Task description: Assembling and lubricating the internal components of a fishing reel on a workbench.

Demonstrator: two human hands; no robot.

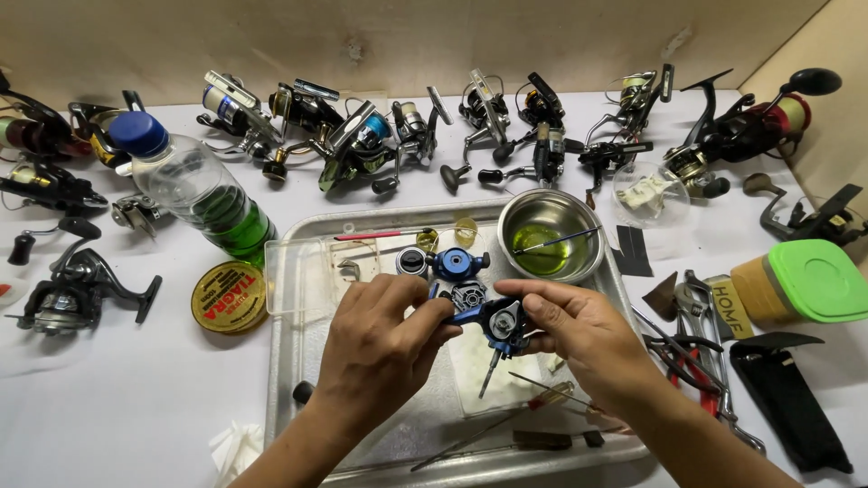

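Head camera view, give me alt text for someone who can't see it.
Two bare hands, left hand and right hand, hold a blue fishing reel body over a metal tray of small parts. A steel bowl of green liquid sits in the tray's corner; spinning reels, a plastic bottle and pliers lie around.

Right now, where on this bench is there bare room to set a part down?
Bare white table at lower left, bordered by the metal tray, the round gold tin and a black reel. Crowded: the back row of reels, and the pliers and tools right of the tray.
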